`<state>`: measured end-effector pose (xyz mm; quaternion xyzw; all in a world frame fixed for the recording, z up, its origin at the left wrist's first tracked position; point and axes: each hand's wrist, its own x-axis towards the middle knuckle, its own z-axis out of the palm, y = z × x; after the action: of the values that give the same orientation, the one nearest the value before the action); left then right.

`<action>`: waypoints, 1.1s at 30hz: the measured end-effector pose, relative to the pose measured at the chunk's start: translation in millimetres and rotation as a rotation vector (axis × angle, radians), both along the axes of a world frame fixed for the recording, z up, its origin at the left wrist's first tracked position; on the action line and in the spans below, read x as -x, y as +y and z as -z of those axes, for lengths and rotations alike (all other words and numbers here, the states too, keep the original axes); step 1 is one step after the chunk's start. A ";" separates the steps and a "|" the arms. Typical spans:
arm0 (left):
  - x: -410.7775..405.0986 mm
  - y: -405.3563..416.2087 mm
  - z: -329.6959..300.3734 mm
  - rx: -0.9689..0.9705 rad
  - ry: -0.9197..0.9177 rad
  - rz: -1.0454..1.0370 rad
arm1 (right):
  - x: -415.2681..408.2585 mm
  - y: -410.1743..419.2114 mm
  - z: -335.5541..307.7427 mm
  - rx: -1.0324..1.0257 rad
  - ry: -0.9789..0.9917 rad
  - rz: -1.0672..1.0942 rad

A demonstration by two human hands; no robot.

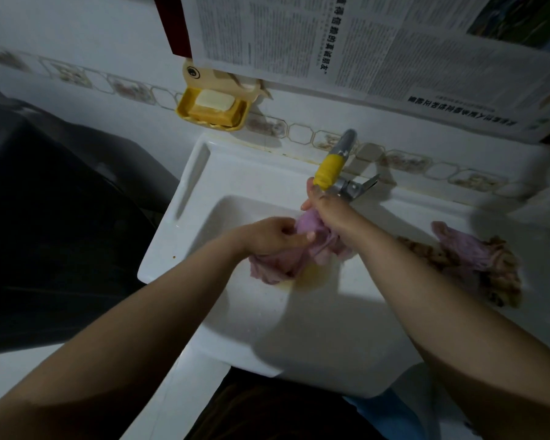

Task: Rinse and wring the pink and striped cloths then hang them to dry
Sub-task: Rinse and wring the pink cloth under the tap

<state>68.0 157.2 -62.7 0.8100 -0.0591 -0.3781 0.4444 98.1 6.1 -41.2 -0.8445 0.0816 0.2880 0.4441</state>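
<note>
A white sink (185,198) fills the middle of the view, its basin open toward six o'clock. At nine o'clock from it stands a dark appliance (45,217), too dim to identify. Sheets of newspaper (346,46) cover the wall at twelve o'clock. On the sink's ledge at three o'clock lies a bundle of cloths (477,258), pink fabric bunched over a brownish patterned one. Over the basin's centre hangs the pink cloth (280,265), gathered into a wet wad. The left hand (272,235) grips it from the nine o'clock side, fingers curled into the folds. The right hand (326,206) clutches the cloth's upper end, directly under the yellow-sleeved tap (331,168) at one o'clock. A yellow soap dish (213,108), holding a pale bar of soap (213,98), is fixed to the wall at eleven o'clock.
</note>
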 end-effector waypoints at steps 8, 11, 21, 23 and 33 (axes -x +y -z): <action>-6.6 21.2 -6.4 0.346 -0.102 -0.534 | 13.1 -34.7 6.7 -0.084 0.215 -0.336; -11.1 20.7 -7.2 0.431 0.017 -0.738 | 21.2 -42.7 16.8 -0.220 0.247 -0.190; -5.3 -47.1 -1.8 0.489 0.429 -1.037 | 25.3 25.9 22.6 -0.043 -0.312 0.292; -2.2 -62.6 -7.7 0.519 0.489 -1.013 | 11.8 23.2 24.5 0.044 -0.362 0.358; -6.3 -58.9 -15.5 0.471 0.454 -0.980 | 0.6 19.9 18.9 0.189 -0.383 0.290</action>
<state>74.3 98.3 -47.3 0.5212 0.3364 -0.2695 0.7366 97.4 26.1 -60.1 -0.9009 0.1426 0.0474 0.4072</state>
